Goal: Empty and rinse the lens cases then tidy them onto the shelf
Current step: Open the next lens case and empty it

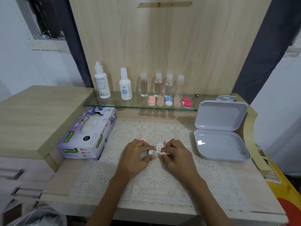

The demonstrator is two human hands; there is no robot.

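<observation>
Lens case (152, 152) low over the bench (65, 173), between the hands. Left hand (135, 158) grips it from 9 o'clock. Right hand (178, 156) pinches a white piece (159, 146) touching it at 3 o'clock. Pink caps (143, 139) at 12 o'clock.

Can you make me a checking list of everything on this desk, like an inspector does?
Surface: wooden desk under a white lace mat.
Job's things: one white lens case held over the mat; two pink caps lie behind the hands; five capped cases sit on the glass shelf.
Clutter: tissue box, open grey box, two white bottles, four clear bottles.
Grippers: left hand grips the lens case; right hand pinches a tissue against it.
Cables: nothing seen.
Surroundings: dark curtains, drawers at left.
</observation>
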